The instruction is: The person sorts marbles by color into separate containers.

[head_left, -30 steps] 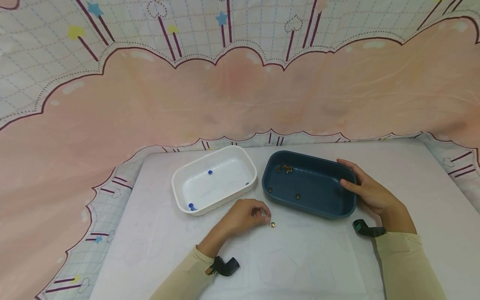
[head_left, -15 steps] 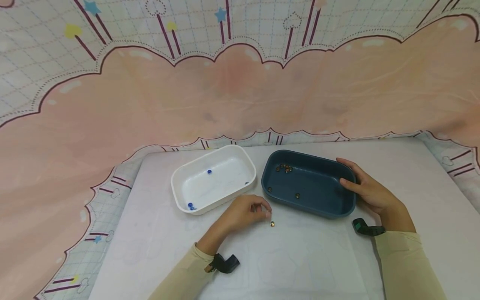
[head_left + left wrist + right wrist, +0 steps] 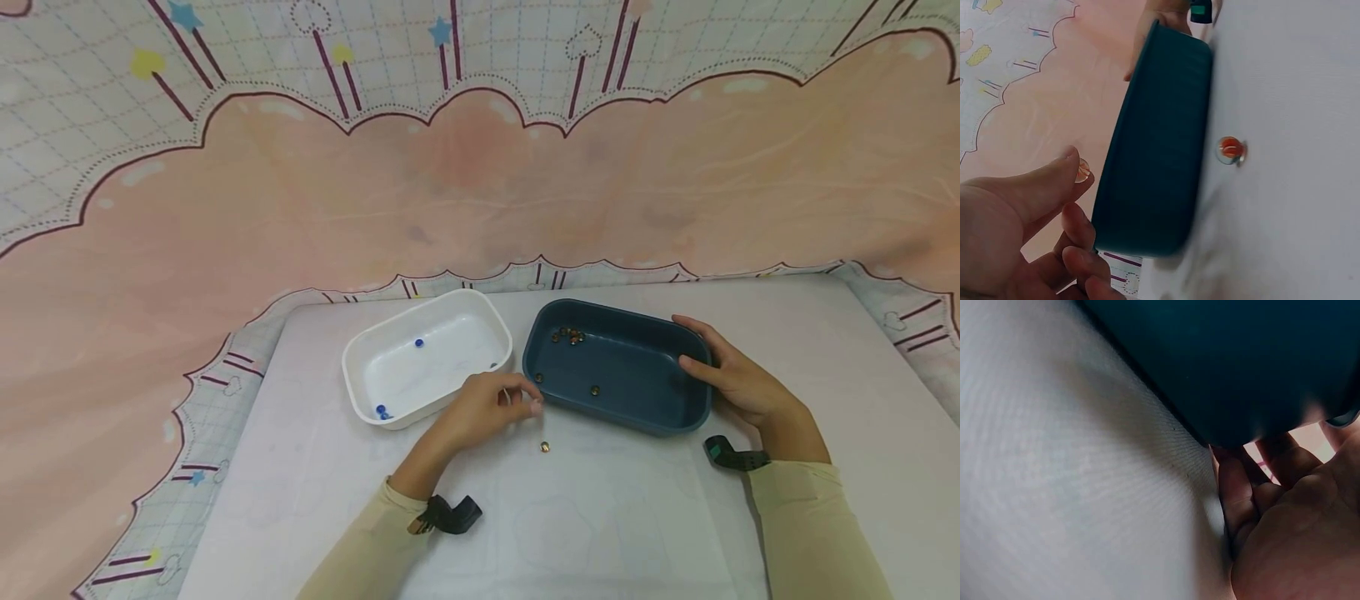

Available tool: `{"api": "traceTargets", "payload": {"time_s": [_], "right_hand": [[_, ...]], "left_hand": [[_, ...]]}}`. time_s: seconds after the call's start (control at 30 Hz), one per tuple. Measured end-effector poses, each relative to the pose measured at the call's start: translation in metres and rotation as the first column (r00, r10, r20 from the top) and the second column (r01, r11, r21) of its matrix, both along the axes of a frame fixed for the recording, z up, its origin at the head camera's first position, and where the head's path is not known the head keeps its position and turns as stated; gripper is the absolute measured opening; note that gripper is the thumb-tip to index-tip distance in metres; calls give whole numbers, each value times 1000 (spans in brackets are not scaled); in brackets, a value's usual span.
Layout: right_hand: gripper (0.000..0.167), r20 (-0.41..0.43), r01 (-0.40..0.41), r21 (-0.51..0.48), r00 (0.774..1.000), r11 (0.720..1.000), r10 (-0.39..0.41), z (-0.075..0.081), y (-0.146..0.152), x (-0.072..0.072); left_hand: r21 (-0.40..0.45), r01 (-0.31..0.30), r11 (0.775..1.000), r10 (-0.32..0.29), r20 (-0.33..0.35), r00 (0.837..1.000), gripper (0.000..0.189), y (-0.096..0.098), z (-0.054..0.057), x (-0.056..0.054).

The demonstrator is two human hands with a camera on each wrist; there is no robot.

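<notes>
My left hand (image 3: 483, 412) pinches a clear marble with an orange swirl (image 3: 1083, 170) between thumb and index finger. It is raised in front of the near left corner of the dark blue tray (image 3: 645, 375). A second orange-swirled marble (image 3: 545, 447) lies on the white tabletop just below that hand. At the tray's right end, my right hand (image 3: 750, 396) grips the wall, thumb over the rim. In the right wrist view, fingers (image 3: 1236, 487) lie against the tray's outer side near the table. Several amber marbles (image 3: 573, 337) sit inside the dark tray, mostly in its far left corner.
Left of the dark tray stands a white tray (image 3: 457, 367) holding several blue marbles (image 3: 381, 411). Only a narrow gap separates the two trays. A patterned cloth (image 3: 480, 183) hangs behind the white-covered table (image 3: 622, 517).
My left hand has lifted away from the tabletop, moving up and forward toward the dark tray with a marble in its pinch. The right hand and both trays have stayed put.
</notes>
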State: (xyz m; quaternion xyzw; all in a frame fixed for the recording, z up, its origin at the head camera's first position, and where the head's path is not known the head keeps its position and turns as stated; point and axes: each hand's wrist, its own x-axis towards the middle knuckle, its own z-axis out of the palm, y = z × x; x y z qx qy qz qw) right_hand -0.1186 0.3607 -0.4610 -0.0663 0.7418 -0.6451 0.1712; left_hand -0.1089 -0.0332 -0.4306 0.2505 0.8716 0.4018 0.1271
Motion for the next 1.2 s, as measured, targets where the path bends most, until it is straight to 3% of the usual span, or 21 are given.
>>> {"api": "traceTargets", "payload": {"time_s": [0.33, 0.63, 1.2], "right_hand": [[73, 14, 10, 9, 1000, 1000, -10, 2, 0, -1], [73, 11, 9, 9, 1000, 1000, -9, 2, 1, -3], [73, 7, 0, 5, 1000, 1000, 0, 1, 1, -3]], "left_hand": [[65, -18, 998, 19, -8, 1000, 11, 7, 13, -9], [69, -38, 997, 39, -15, 999, 13, 12, 24, -15], [83, -62, 995, 64, -27, 998, 20, 20, 33, -24]]}}
